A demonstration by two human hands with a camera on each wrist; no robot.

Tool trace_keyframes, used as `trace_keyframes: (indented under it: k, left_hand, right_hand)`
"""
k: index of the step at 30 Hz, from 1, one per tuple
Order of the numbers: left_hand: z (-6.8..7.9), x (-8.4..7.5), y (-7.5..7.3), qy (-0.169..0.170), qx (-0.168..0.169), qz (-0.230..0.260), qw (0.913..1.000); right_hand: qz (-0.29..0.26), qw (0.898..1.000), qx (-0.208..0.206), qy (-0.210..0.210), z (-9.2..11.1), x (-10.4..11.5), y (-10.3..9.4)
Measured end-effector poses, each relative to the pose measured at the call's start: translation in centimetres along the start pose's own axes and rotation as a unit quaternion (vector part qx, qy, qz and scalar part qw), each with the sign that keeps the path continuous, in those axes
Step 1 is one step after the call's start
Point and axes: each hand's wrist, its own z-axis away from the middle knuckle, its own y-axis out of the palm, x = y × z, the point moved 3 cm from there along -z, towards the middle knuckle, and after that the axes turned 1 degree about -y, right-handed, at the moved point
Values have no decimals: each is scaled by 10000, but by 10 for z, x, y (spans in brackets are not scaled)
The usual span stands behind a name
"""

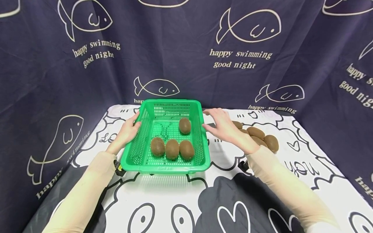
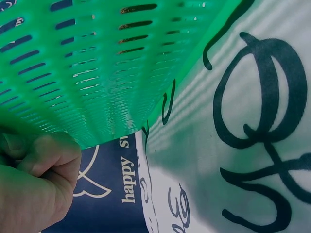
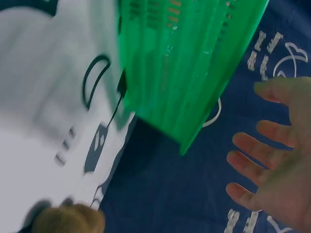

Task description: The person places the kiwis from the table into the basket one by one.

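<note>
A green plastic basket point(image 1: 167, 169) with slotted walls is at the middle of the cloth-covered table. Inside it, one brown kiwi point(image 1: 185, 126) lies toward the back right and three more kiwis point(image 1: 172, 149) form a row nearer the front. My left hand point(image 1: 129, 130) grips the basket's left rim, its fingers curled at the edge in the left wrist view. Beside the right rim is my right hand point(image 1: 223, 127), fingers spread and holding nothing. In the right wrist view a gap shows between that hand and the basket wall point(image 3: 180, 73).
A loose group of several kiwis point(image 1: 256, 132) lies on the table right of the basket, partly hidden behind my right wrist. The table wears a white cloth point(image 1: 163, 194) with black drawings. A dark blue curtain point(image 1: 186, 42) printed with fish hangs behind and at the sides.
</note>
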Motion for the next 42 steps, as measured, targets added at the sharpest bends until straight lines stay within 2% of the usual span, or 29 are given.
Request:
trace_keyframes:
  k: [5, 9, 15, 22, 29, 35, 42]
  left_hand:
    - [0, 0, -1, -10, -5, 14, 10000]
    - [-1, 0, -1, -10, -24, -9, 10000]
    - [-1, -2, -1, 19, -43, -29, 10000]
    - [-1, -2, 0, 8, 0, -2, 10000]
    - [-1, 0, 0, 7, 13, 17, 10000]
    - [-1, 0, 0, -5, 17, 28, 10000]
    - [-1, 0, 1, -23, -12, 20, 10000]
  right_hand:
    - [6, 9992, -366, 180, 14, -25, -11]
    - [147, 9984, -339, 424, 27, -44, -17]
    - [551, 9933, 199, 1000, 46, -66, -20]
    - [979, 9770, 939, 1644, 65, -85, -17]
    - [1457, 9648, 1104, 1892, 72, -98, -6]
    - [1781, 9526, 1081, 2215, 75, -104, 2]
    - [1884, 9462, 1023, 2422, 75, -105, 9]
